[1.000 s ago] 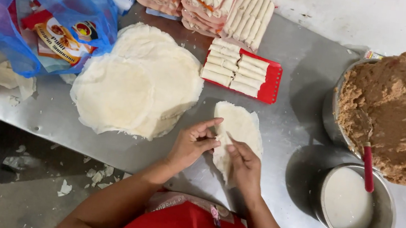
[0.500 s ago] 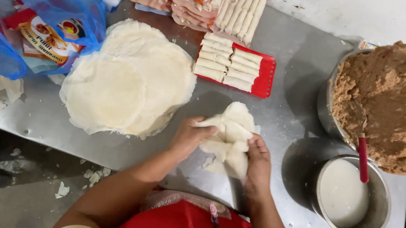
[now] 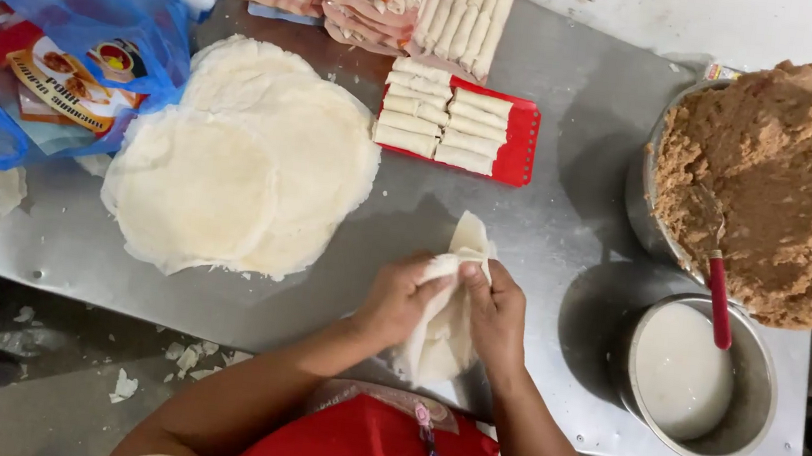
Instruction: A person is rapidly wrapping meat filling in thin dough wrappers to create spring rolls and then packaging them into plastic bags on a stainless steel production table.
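Both hands meet over the near edge of the steel table [image 3: 567,225], folding a thin pale wrapper [image 3: 442,337]. The left hand [image 3: 396,302] curls its fingers around the wrapper's left side, and the right hand [image 3: 495,316] pinches its upper fold between thumb and fingertips, so one corner stands up just above the knuckles while the lower part lies on the table below the palms. To the left, towards the middle of the table, lies a stack of round wrappers [image 3: 242,166]. Beyond the hands sits a red tray [image 3: 518,144] carrying finished rolls [image 3: 437,126]. At the right edge a big pot [image 3: 642,198] is heaped with brown filling [image 3: 782,187], and next to it a smaller pot [image 3: 744,409] holds white paste, with a red-handled spoon [image 3: 718,296] resting across. A blue plastic bag [image 3: 64,41] fills the far left corner.
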